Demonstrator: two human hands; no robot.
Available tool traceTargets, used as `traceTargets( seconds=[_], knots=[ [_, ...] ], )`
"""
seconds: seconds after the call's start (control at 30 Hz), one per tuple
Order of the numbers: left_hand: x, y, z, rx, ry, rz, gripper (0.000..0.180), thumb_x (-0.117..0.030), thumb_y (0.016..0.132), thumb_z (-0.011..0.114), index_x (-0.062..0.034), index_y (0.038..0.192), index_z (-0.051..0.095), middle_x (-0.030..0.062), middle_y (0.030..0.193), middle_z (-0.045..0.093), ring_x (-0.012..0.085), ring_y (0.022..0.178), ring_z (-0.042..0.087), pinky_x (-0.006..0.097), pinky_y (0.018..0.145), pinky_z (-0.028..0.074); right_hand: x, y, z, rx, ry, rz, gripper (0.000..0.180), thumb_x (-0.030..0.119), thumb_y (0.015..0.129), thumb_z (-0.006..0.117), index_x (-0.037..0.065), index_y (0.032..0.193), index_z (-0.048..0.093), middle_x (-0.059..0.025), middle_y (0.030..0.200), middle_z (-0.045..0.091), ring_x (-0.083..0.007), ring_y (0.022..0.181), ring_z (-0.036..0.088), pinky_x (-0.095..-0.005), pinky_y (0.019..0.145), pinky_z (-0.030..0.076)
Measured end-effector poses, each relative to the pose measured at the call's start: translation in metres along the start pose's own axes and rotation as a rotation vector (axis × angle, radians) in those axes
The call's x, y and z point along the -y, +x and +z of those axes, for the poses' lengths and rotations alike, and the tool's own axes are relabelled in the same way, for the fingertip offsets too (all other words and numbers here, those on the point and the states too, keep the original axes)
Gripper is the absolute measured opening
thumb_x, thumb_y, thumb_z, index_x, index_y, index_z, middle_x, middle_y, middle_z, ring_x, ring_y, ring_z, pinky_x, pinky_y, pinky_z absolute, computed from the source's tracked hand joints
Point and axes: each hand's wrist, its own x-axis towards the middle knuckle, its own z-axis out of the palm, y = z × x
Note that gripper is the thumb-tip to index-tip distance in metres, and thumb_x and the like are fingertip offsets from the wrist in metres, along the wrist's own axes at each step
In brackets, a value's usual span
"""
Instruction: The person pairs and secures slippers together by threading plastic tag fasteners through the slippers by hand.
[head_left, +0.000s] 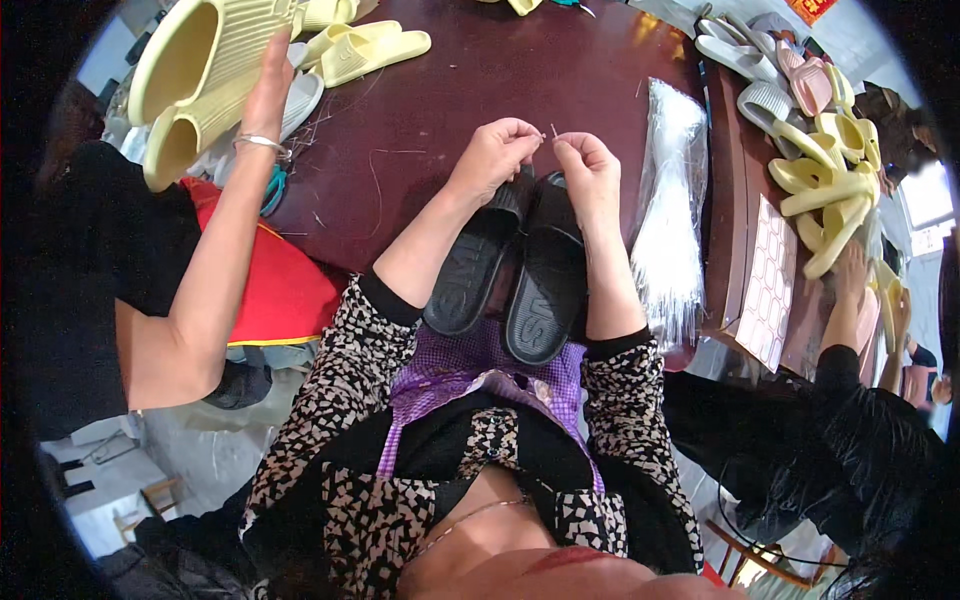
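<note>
A pair of black slide sandals lies soles down and side by side at the table's near edge, the left slide (465, 275) beside the right slide (545, 290). Above their toe ends, my left hand (497, 155) is closed in a pinch; what its fingertips hold is too small to make out. My right hand (592, 168) pinches too, with the tip of a thin strand (554, 130) sticking up from its fingers. The fingertips of both hands nearly meet. Beside my right forearm lies a clear plastic bag (670, 210) of fine, whitish strands.
On the left, a co-worker's hand (268, 85) is at large yellow slippers (190, 90). Smaller yellow slippers (370, 52) lie behind. Loose strands (378, 180) litter the dark red table (480, 60). Grey slippers (738, 57) and yellow ones (830, 180) are piled at right, near another person's hand (853, 270).
</note>
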Motion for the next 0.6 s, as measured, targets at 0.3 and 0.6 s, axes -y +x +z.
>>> traceTargets(
  seconds=[0.3, 0.6],
  knots=[
    [-0.0016, -0.0015, -0.0012, 0.009, -0.086, -0.004, 0.007, -0.011, 0.086, 0.059, -0.0037, 0.088, 0.061, 0.0006, 0.073, 0.061, 0.0025, 0.055, 0.050, 0.015, 0.046, 0.038, -0.0051, -0.0052, 0.0006, -0.003, -0.191, -0.064, 0.013, 0.014, 0.081, 0.063, 0.002, 0.085, 0.065, -0.0041, 0.067, 0.062, -0.0073, 0.061, 0.055, -0.0241, 0.058, 0.045],
    [-0.0020, -0.0043, 0.0022, -0.051, -0.076, 0.067, 0.005, -0.007, 0.084, 0.060, -0.0023, 0.084, 0.060, 0.0031, 0.074, 0.063, 0.0057, 0.060, 0.057, 0.017, 0.046, 0.043, 0.0003, -0.0080, 0.0034, -0.019, -0.242, -0.129, 0.012, 0.014, 0.079, 0.062, 0.003, 0.083, 0.064, -0.0092, 0.066, 0.063, -0.0125, 0.059, 0.059, -0.0278, 0.058, 0.048]
  ],
)
